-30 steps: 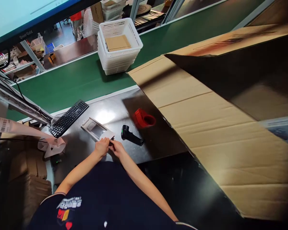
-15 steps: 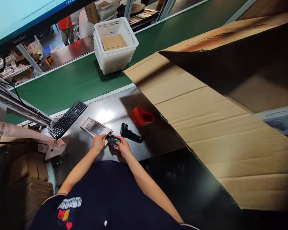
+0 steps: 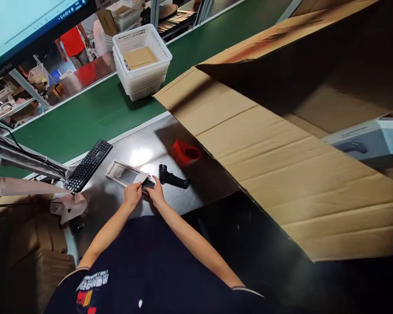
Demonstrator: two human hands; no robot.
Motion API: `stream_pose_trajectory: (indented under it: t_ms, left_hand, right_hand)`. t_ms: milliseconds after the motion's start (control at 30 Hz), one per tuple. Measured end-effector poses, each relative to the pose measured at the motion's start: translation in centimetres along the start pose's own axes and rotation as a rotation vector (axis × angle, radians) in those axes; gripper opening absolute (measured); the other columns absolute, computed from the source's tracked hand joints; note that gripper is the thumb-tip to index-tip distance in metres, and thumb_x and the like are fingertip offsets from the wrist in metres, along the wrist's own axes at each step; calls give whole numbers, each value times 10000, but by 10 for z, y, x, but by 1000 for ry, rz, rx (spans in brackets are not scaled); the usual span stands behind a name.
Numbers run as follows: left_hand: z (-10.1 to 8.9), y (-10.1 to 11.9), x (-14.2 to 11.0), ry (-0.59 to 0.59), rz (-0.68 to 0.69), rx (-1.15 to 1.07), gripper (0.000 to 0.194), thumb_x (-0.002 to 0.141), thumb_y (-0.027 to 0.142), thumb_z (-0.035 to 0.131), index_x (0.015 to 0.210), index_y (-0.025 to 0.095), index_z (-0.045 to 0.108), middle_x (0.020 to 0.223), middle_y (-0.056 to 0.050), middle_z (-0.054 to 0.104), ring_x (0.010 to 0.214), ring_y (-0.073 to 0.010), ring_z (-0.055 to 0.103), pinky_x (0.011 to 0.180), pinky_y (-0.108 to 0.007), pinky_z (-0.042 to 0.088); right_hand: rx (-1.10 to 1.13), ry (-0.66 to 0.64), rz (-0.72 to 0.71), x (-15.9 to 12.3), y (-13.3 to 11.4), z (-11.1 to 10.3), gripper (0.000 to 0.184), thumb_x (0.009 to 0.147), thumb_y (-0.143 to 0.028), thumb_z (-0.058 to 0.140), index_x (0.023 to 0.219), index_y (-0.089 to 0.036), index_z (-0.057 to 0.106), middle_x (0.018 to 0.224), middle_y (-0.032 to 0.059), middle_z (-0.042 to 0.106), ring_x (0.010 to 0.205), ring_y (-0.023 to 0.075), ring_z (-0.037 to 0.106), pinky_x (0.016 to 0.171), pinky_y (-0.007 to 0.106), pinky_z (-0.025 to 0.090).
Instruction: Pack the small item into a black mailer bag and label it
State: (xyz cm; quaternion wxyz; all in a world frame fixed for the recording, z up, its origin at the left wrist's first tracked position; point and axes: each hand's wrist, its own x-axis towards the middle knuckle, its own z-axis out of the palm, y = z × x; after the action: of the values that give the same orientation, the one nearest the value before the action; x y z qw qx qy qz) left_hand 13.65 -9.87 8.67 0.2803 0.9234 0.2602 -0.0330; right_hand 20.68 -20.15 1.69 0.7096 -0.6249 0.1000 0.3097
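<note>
On the metal tabletop lies a flat pale package [image 3: 126,174] with a window in its face. My left hand [image 3: 132,194] is closed at the package's near end, fingers pinched on its edge. My right hand [image 3: 156,192] grips a small dark, glossy flat item [image 3: 148,184], which meets that same end; how far it reaches inside is hidden by my fingers. Just right of my right hand rests a black handheld barcode scanner [image 3: 173,178]. Beyond the scanner sits a red tape dispenser-like object [image 3: 186,152].
A black keyboard [image 3: 88,165] lies to the left under a monitor [image 3: 36,30]. Stacked white baskets [image 3: 142,65] stand on the green belt [image 3: 85,113]. A large open cardboard box [image 3: 249,144] fills the right side. A person in red [image 3: 72,41] stands in the background.
My right hand has moved left and up, bringing the dark item against the package's near end. The view has shifted a little to the right.
</note>
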Motion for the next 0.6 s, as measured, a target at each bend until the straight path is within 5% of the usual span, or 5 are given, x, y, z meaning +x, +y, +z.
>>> stream_pose_trajectory:
  t_ms: [233,400,600]
  left_hand:
    - [5,-2,-6,0,-4,-13,343,1013,201,550,1282,252,757,1241,-72,785,1136,-223,751,1018,-342,577]
    - [9,-7,-7,16,-15,-65,324,1003,185,565,1234,262,779,1212,-57,794,1107,-200,761,1002,-310,578]
    - [5,-5,-10,36,-38,-98,316,1020,218,548,1241,242,772,1229,-61,790,1141,-208,745,1029,-317,554]
  right_hand:
    - [-30,12,157,16,-2,-7,277,552,-154,777,774,-195,617,599,-6,654,578,183,616,543,271,481]
    - [-28,-86,168,15,-3,-24,311,445,-43,708,729,-170,690,630,4,694,620,196,644,602,288,500]
    - [136,33,78,14,-8,-41,285,633,-340,681,885,-226,611,836,21,718,776,204,680,677,312,561]
